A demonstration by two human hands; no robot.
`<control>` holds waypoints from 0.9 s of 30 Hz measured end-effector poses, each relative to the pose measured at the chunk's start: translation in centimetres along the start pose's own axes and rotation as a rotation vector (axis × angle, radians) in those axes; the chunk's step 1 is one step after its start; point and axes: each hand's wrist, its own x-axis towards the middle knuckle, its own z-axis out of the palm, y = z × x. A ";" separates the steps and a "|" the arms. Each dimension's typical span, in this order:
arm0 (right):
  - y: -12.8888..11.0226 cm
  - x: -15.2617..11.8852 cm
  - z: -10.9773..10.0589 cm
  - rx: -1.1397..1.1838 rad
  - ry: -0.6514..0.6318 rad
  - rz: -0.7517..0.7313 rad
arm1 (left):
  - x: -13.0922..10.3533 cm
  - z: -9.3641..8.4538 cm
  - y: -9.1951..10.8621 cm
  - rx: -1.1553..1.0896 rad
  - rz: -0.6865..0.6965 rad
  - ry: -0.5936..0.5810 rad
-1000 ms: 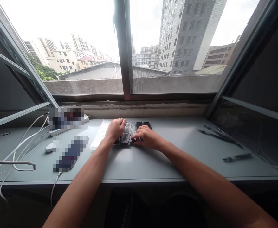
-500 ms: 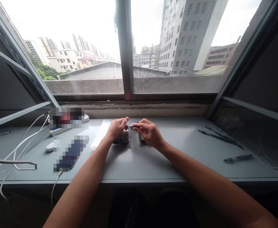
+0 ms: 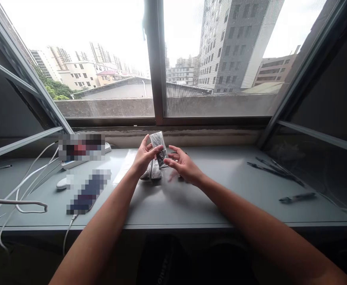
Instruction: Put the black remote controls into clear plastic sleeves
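Between thumb and fingers, my left hand [image 3: 145, 156] holds up a small clear plastic packet [image 3: 158, 142] with something dark in its lower part. My right hand [image 3: 185, 165] is at the packet's lower right edge, its fingers apart and the thumb close to or touching the plastic. Below the packet, wrapped bundles [image 3: 151, 171] lie on the grey table. A dark item behind my right hand is mostly hidden.
White plastic sheeting [image 3: 126, 166] lies left of the bundles. Farther left are a phone [image 3: 88, 194], a white mouse-like object [image 3: 62, 183], a power strip [image 3: 108, 148] and white cables. Dark cables [image 3: 271, 170] and a pen-like tool [image 3: 297, 198] lie at right.
The packet is now raised upright between my hands. My right hand has opened from its pinch, and the bundles below are more exposed.
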 end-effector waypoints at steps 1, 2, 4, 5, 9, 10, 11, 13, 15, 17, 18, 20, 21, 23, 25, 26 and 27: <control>0.1 0.1 0.0 0.058 -0.035 0.071 | 0.0 0.0 0.0 0.015 0.006 -0.010; 0.1 0.2 -0.1 0.101 -0.070 0.125 | -0.1 0.1 -0.1 0.033 0.016 -0.023; 0.3 0.2 -0.1 0.168 -0.143 0.206 | -0.2 0.1 -0.2 0.072 0.038 -0.045; 0.3 0.1 -0.2 0.196 -0.180 0.243 | -0.2 0.1 -0.2 0.088 0.041 -0.053; 0.3 -0.1 -0.3 0.279 -0.286 0.351 | 0.2 -0.3 -0.4 0.028 -0.030 0.006; 0.4 -0.1 -0.4 0.284 -0.301 0.365 | 0.4 -0.5 -0.5 0.006 -0.053 0.048; 0.4 -0.1 -0.4 0.280 -0.318 0.379 | 0.6 -0.7 -0.5 -0.006 -0.068 0.096; 0.6 -0.1 -0.5 0.256 -0.349 0.405 | 0.9 -1.1 -0.6 -0.002 -0.082 0.174; 0.7 -0.1 -0.4 0.238 -0.358 0.413 | 1.2 -1.4 -0.6 0.006 -0.079 0.225; 0.9 -0.1 -0.3 0.249 -0.343 0.409 | 1.3 -1.5 -0.6 0.009 -0.061 0.252; 0.9 -0.2 -0.2 0.264 -0.334 0.405 | 1.3 -1.5 -0.6 0.012 -0.047 0.257; 0.9 -0.2 -0.1 0.294 -0.320 0.399 | 1.2 -1.5 -0.6 0.016 -0.017 0.246; 0.9 -0.2 -0.1 0.306 -0.315 0.394 | 1.2 -1.5 -0.7 0.012 -0.011 0.238; 0.8 -0.2 0.0 0.317 -0.304 0.373 | 1.2 -1.5 -0.7 -0.002 -0.039 0.217; 0.8 -0.2 -0.1 0.316 -0.297 0.349 | 1.1 -1.4 -0.7 0.000 -0.110 0.181; 0.7 -0.2 -0.1 0.314 -0.295 0.340 | 1.1 -1.4 -0.7 0.010 -0.144 0.156; 0.7 -0.2 -0.1 0.311 -0.294 0.335 | 1.1 -1.4 -0.6 0.023 -0.169 0.130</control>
